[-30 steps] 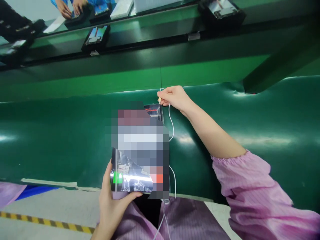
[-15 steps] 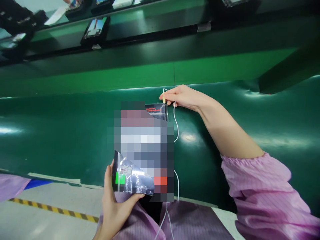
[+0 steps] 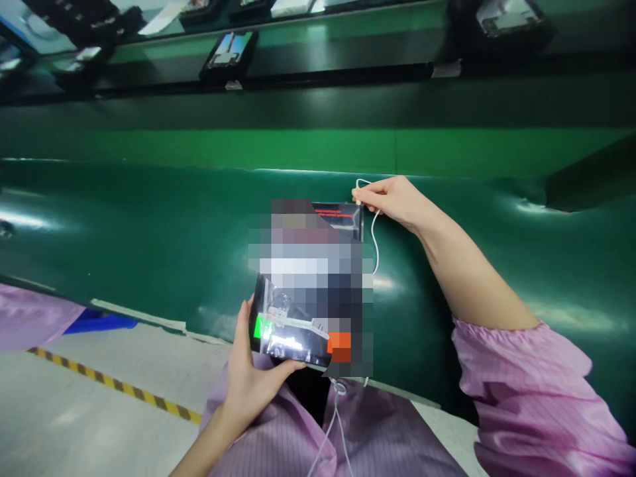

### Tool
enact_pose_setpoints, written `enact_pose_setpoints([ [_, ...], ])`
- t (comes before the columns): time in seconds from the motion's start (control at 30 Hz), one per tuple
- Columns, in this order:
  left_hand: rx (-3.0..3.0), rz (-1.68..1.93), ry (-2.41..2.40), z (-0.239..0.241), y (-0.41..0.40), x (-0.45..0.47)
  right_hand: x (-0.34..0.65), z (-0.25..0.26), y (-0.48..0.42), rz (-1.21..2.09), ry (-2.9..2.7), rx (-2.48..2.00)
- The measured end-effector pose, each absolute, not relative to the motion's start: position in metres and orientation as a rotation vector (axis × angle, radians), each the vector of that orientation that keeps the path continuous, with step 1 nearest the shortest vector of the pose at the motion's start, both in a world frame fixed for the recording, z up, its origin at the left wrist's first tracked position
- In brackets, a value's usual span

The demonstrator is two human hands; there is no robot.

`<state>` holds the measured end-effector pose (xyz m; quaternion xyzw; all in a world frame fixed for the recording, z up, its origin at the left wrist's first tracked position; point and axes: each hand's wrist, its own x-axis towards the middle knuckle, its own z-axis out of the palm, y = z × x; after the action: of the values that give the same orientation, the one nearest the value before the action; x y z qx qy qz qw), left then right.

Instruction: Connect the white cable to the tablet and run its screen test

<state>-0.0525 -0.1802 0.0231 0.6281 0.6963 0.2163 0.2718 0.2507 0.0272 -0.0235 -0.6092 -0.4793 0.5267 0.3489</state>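
Evidently both hands are occupied, and the flat dark device [image 3: 293, 334] marks the middle of the dial, near the front edge of the green worktop [image 3: 149, 225]. Blocky blurring hides most of its face, though a shiny clear film, a green sticker [image 3: 263, 326] at its 7 o'clock corner and red lettering [image 3: 335, 213] toward 1 o'clock can be seen. Whether its underside touches the worktop I cannot tell.

At 7 o'clock the left grip [image 3: 256, 381] clasps the device, fingers along its 8 o'clock side and thumb lying over the lower edge. At 1 to 2 o'clock the right grip [image 3: 390, 199] pinches a small pale yellow plug [image 3: 358, 199] between thumb and fingertips, right by the device's top right corner; whether the plug is seated is too small to judge. Its white cable [image 3: 376, 242] loops from that grip down toward 3 o'clock.

Farther off, toward 11 o'clock, a black tray [image 3: 228, 56] with a bright-screened unit sits on a dark raised ledge [image 3: 318, 103], and a second tray [image 3: 511, 23] lies past 1 o'clock. Yellow-and-black floor tape [image 3: 119, 387] runs at 8 o'clock.
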Motion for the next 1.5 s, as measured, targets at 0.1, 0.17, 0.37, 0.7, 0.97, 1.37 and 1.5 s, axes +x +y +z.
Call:
enact_pose_setpoints([
  [0.1, 1.687, 0.582, 1.817, 0.023, -0.176, -0.052, 0.253, -0.015, 0.014, 1.258, -1.33, -1.634],
  [0.17, 1.689, 0.581, 1.783, 0.022, -0.174, -0.052, 0.259, -0.002, -0.003, 1.108, -1.438, -1.742],
  [0.37, 1.776, 0.606, 1.732, 0.016, -0.172, -0.053, 0.249, 0.056, -0.108, 0.719, -1.785, -1.525],
  [0.7, 1.959, 0.587, 1.632, 0.019, -0.167, -0.054, 0.149, 0.026, -0.238, 1.822, -1.725, -1.008],
  [0.97, 2.029, 0.59, 1.613, 0.016, -0.167, -0.054, 0.159, -0.004, -0.258, 1.521, -1.615, -1.289],
  [1.37, 2.111, 0.642, 1.611, 0.013, -0.165, -0.053, 0.145, 0.022, -0.26, 1.114, -1.497, -1.364],
  [1.5, 2.119, 0.642, 1.618, 0.012, -0.166, -0.054, 0.15, 0.042, -0.254, 1.154, -1.257, -1.121],
])
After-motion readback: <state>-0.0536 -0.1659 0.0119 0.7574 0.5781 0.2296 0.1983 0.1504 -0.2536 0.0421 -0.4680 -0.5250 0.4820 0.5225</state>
